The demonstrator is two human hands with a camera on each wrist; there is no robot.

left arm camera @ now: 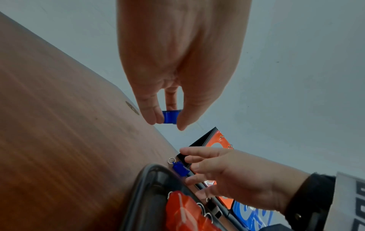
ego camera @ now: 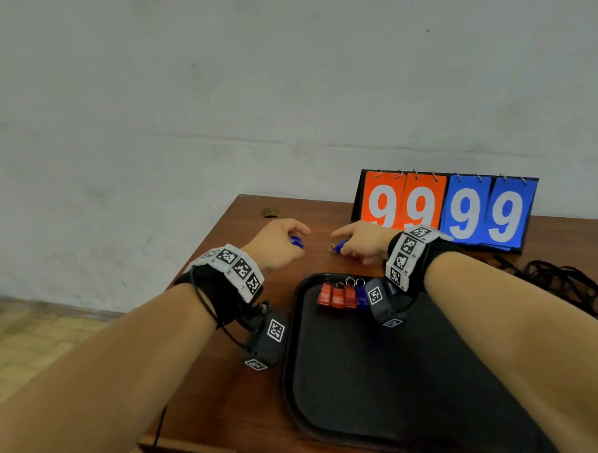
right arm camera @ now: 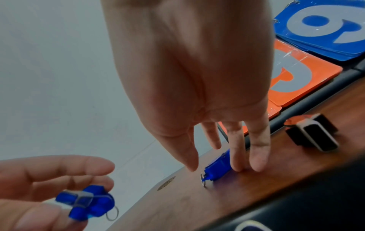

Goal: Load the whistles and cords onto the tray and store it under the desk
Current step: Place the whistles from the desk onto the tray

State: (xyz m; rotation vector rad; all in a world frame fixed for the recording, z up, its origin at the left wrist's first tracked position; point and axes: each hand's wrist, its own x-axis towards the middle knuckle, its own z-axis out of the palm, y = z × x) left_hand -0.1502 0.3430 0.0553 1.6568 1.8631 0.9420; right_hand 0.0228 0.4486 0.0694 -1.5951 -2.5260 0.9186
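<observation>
My left hand [ego camera: 299,236] pinches a blue whistle [left arm camera: 169,117] between thumb and fingers just above the wooden desk [ego camera: 241,285]. My right hand [right arm camera: 214,169] reaches down over a second blue whistle [right arm camera: 217,165] that lies on the desk. Two straight fingers [right arm camera: 238,156] touch its side and the thumb stands apart from it. Beside both hands lies the black tray [ego camera: 387,382]. Three red whistles [ego camera: 337,296] and a blue one [ego camera: 361,296] sit in a row at its far edge. Black cords [ego camera: 560,279] lie tangled at the right.
An orange and blue flip scoreboard [ego camera: 447,211] showing nines stands at the back of the desk. A black whistle [right arm camera: 312,134] lies in front of it. The desk's left edge is near my left arm, with tiled floor [ego camera: 32,345] below.
</observation>
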